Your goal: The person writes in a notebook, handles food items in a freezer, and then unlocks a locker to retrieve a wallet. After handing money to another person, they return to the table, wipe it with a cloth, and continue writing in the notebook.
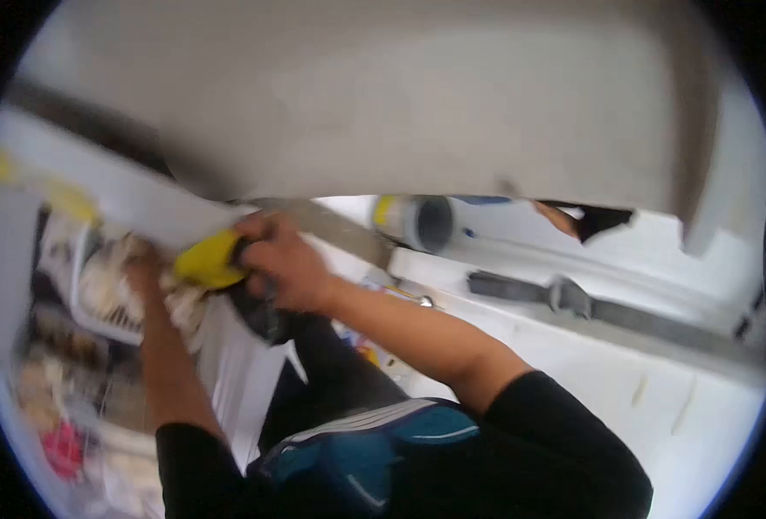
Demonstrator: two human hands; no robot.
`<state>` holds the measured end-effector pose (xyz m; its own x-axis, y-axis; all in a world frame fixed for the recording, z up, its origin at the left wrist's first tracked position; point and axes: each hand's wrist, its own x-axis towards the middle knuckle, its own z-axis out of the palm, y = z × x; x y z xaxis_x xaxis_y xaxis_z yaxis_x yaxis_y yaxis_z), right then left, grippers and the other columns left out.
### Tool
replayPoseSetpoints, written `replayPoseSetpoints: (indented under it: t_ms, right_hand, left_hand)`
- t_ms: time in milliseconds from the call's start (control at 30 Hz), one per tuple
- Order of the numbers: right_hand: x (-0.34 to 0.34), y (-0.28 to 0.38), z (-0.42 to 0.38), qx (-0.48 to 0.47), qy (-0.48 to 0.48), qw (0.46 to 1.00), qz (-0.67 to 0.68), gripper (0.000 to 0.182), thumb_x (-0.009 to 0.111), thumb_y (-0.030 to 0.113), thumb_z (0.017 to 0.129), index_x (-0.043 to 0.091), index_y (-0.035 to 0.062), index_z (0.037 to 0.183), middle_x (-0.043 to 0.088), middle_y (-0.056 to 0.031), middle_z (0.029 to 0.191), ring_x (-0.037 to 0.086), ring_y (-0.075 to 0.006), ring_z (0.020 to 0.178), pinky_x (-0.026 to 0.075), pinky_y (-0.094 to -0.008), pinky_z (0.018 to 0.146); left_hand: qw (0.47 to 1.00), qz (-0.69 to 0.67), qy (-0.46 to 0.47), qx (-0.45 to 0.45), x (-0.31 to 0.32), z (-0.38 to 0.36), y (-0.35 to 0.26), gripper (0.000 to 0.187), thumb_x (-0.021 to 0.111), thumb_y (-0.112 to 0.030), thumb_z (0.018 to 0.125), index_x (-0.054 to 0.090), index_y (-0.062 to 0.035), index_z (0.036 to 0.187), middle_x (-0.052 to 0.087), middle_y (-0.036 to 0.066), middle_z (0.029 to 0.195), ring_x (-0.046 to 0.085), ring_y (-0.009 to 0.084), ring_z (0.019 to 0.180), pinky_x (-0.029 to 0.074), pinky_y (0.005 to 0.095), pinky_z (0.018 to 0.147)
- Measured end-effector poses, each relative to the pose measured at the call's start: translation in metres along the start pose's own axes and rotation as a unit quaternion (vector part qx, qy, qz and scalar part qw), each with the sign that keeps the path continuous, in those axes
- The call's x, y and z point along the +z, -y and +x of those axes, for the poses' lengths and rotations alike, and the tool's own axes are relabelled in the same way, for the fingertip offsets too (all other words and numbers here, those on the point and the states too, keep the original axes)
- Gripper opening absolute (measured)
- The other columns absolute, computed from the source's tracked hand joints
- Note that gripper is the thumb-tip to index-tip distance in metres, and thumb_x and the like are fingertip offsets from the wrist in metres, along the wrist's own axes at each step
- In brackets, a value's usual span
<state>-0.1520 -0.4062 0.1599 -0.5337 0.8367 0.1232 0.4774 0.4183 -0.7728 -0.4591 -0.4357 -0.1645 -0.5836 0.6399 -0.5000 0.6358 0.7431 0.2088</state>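
A yellow-and-black tool [210, 261] is sitting left of the centre of the frame, its yellow end pointing towards the left edge; blur is hiding its exact kind. A broad pale panel [417, 104] is filling the top of the frame, hanging over everything below. A white surface [564, 394] is spreading across the lower right. The person's black shirt [521, 467], with teal patches at its front, is taking up the bottom of the frame. At the left, a white basket [77, 268] is holding crumpled cream material [102, 281], some of it showing beside the basket near the yellow end. A grey strap [651, 320] with a loop in it is lying along the ledge at the right. Left of centre, the right hand [286, 266] is gripping the tool, its fingers curling closely round the dark part behind the yellow end. A grey cylinder [435, 223] with a yellow band is lying on its side in the upper middle. The left hand [143, 266] is resting in the basket among the cream material; its fingers are blurring into it, so whether they are holding any cannot be told. A pink item [63, 450] is lying at the lower left, and a small shiny round piece [426, 301] is showing just above the right forearm.
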Motion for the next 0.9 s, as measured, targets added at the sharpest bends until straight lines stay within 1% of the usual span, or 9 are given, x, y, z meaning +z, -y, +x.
replayPoseSetpoints:
  t_ms: [67,167,233,267,300,400,500,733,900]
  right_hand:
    - [-0.001,-0.005,-0.001,0.001,0.017,1.000,-0.020,0.035,0.068,0.005,0.054,0.053,0.0094,0.086,0.049,-0.0178,0.114,0.041,-0.0379,0.108,0.037,-0.0457,0.090]
    - [0.002,-0.006,0.006,-0.065,-0.065,0.996,-0.006,0.032,0.061,0.000,0.054,0.050,0.0087,0.083,0.055,-0.0170,0.105,0.049,-0.0376,0.098,0.039,-0.0463,0.087]
    - [-0.002,-0.001,0.008,-0.072,-0.057,0.996,-0.019,0.030,0.062,0.002,0.058,0.046,0.0085,0.084,0.054,-0.0170,0.107,0.049,-0.0371,0.097,0.039,-0.0462,0.084]
    - [0.000,0.001,0.012,-0.060,-0.049,0.996,-0.034,0.030,0.061,0.003,0.061,0.045,0.0085,0.086,0.054,-0.0169,0.107,0.049,-0.0371,0.097,0.039,-0.0460,0.084]
    - [-0.001,0.005,0.011,-0.066,-0.054,0.996,-0.040,0.027,0.060,0.004,0.064,0.043,0.0086,0.085,0.054,-0.0170,0.107,0.049,-0.0368,0.096,0.039,-0.0450,0.084]
    - [-0.002,0.015,0.009,-0.080,-0.063,0.992,-0.069,0.026,0.060,0.006,0.067,0.040,0.0086,0.084,0.054,-0.0173,0.107,0.049,-0.0366,0.094,0.038,-0.0448,0.083]
    - [-0.001,0.020,0.008,-0.087,-0.069,0.991,-0.076,0.023,0.059,0.010,0.071,0.040,0.0080,0.084,0.054,-0.0191,0.107,0.050,-0.0364,0.094,0.039,-0.0434,0.083]
    - [0.000,0.017,0.003,-0.083,-0.070,0.991,-0.082,0.021,0.058,0.015,0.076,0.040,0.0088,0.085,0.054,-0.0184,0.107,0.050,-0.0371,0.094,0.039,-0.0446,0.083]
    - [0.000,0.023,-0.005,-0.085,-0.072,0.991,-0.080,0.022,0.058,0.013,0.074,0.040,0.0094,0.085,0.054,-0.0181,0.107,0.050,-0.0372,0.094,0.040,-0.0450,0.083]
  left_hand:
    - [0.997,-0.054,-0.049,-0.002,-0.013,-0.018,-0.004,0.054,0.063,-0.047,0.070,0.056,-0.0014,0.098,0.061,0.019,0.088,0.060,0.0352,0.077,0.049,0.0421,0.070]
    - [0.970,-0.199,-0.138,-0.006,-0.041,-0.045,-0.010,0.047,0.068,-0.039,0.067,0.054,0.0009,0.088,0.059,0.020,0.078,0.058,0.0361,0.071,0.048,0.0410,0.068]
    - [0.968,-0.225,-0.109,-0.028,-0.080,-0.066,-0.013,0.036,0.069,-0.027,0.070,0.052,0.0006,0.087,0.059,0.018,0.076,0.058,0.0332,0.068,0.049,0.0394,0.067]
    - [0.892,-0.448,-0.039,-0.041,-0.077,-0.056,-0.001,0.031,0.066,-0.022,0.074,0.051,0.0002,0.091,0.059,0.016,0.083,0.059,0.0310,0.073,0.049,0.0389,0.068]
    - [0.760,-0.648,0.031,-0.043,-0.069,-0.053,0.013,0.027,0.064,-0.016,0.078,0.050,-0.0002,0.094,0.060,0.015,0.089,0.060,0.0288,0.078,0.049,0.0384,0.069]
    - [0.649,-0.753,0.097,-0.060,-0.109,-0.082,0.014,0.027,0.059,-0.009,0.082,0.047,-0.0007,0.104,0.057,0.012,0.103,0.058,0.0255,0.090,0.049,0.0378,0.072]
    - [0.605,-0.782,0.151,-0.014,-0.112,-0.089,0.028,0.035,0.054,-0.012,0.087,0.041,-0.0021,0.118,0.055,0.010,0.111,0.058,0.0227,0.096,0.051,0.0358,0.083]
    - [0.621,-0.781,-0.017,-0.059,-0.135,-0.104,0.050,0.032,0.060,-0.010,0.082,0.046,-0.0038,0.110,0.059,0.008,0.103,0.060,0.0212,0.090,0.052,0.0364,0.071]
    - [0.673,-0.738,-0.031,-0.038,-0.145,-0.115,0.067,0.030,0.064,-0.007,0.079,0.050,-0.0040,0.106,0.061,0.008,0.098,0.063,0.0180,0.080,0.054,0.0290,0.061]
